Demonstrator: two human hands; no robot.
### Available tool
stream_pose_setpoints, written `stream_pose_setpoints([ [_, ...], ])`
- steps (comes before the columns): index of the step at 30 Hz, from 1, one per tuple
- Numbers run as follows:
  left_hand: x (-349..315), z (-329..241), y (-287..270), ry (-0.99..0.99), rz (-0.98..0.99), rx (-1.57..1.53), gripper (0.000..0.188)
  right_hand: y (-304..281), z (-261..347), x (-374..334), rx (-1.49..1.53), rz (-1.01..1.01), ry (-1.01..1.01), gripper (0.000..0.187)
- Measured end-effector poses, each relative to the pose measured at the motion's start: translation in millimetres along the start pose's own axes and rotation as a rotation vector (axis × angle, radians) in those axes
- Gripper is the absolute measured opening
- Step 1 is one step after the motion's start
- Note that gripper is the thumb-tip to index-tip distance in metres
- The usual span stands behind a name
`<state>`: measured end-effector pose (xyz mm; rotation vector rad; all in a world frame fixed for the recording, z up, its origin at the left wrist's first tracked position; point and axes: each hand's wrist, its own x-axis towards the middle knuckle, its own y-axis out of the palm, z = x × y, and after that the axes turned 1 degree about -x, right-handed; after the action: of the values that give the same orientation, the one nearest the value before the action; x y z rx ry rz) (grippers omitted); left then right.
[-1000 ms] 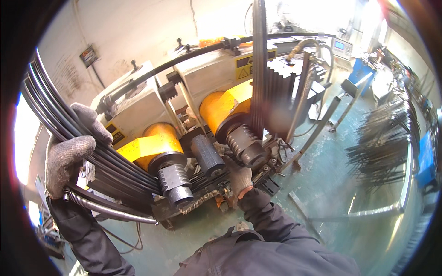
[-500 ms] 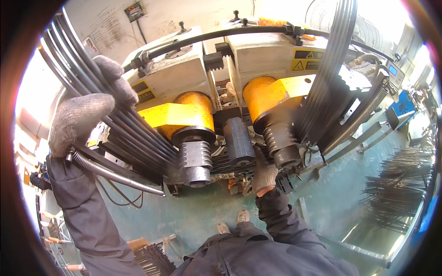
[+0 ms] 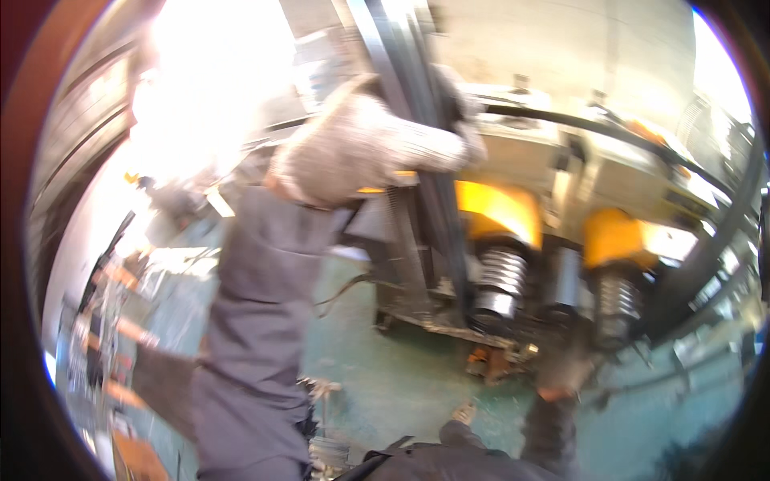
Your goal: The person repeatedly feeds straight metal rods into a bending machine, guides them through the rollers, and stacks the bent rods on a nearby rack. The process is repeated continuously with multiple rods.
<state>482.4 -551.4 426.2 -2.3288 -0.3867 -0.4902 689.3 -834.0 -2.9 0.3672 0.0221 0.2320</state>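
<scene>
My left hand point(image 3: 369, 144), in a light knitted glove, is closed round a bundle of long dark metal bars point(image 3: 437, 208) that stands steeply, its lower end by the left yellow machine arm point(image 3: 501, 212). Below that arm sits a ribbed metal cylinder point(image 3: 501, 276). My right hand point(image 3: 565, 361) is low at the machine's front, just below the second ribbed cylinder point(image 3: 618, 305). Motion blur smears its fingers, and what they touch is hidden. Between the two cylinders a dark block point(image 3: 565, 276) shows.
A second dark bundle of bars point(image 3: 706, 248) slants at the right beside the other yellow arm point(image 3: 613, 238). A black hose point(image 3: 553, 120) runs across the machine's top. Racks with orange-brown parts point(image 3: 124, 329) stand at the left over the green floor point(image 3: 377, 353).
The view has swung left, so the machine now lies further right. My left hand still grips the bars, which now stand more upright in view. My right hand remains low by the machine.
</scene>
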Motion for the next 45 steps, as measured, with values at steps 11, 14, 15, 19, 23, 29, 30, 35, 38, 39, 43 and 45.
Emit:
stream_pose_setpoints([
  [11,-294,-149,86,-0.058,-0.740,-0.390,0.021,-12,62,-197,0.215,0.049,0.247,0.035],
  [14,-396,-199,112,-0.094,-1.013,-0.351,0.024,-24,70,-238,0.139,0.147,0.219,0.030],
  [15,-428,-217,122,-0.129,-1.107,-0.266,0.025,-27,74,-251,0.110,0.197,0.238,0.028],
  [19,-543,-301,182,-0.149,-1.446,-0.130,0.025,-33,100,-299,-0.129,0.500,0.083,0.028],
  [23,-619,-380,274,-0.215,-1.846,0.051,0.029,3,101,-351,0.128,0.883,0.123,0.016],
  [29,-702,-486,374,-0.207,-2.331,0.230,0.022,26,128,-470,0.219,1.314,0.168,0.011],
  [30,-715,-503,386,-0.195,-2.400,0.283,0.022,28,134,-493,0.264,1.410,0.139,0.012],
  [35,-795,-610,452,0.061,-2.625,0.427,0.022,33,162,-636,0.230,1.534,-0.077,0.021],
  [38,-859,-681,486,0.297,-2.652,0.468,0.021,30,198,-748,0.227,1.714,0.073,0.022],
  [39,-884,-711,494,0.310,-2.644,0.524,0.020,29,219,-793,0.209,1.754,0.100,0.021],
  [43,-956,-821,534,0.452,-2.622,0.647,0.014,-2,329,-971,0.529,1.866,0.089,0.012],
  [45,-992,-885,556,0.414,-2.570,0.792,0.009,-22,402,-1056,0.626,1.913,-0.178,0.014],
])
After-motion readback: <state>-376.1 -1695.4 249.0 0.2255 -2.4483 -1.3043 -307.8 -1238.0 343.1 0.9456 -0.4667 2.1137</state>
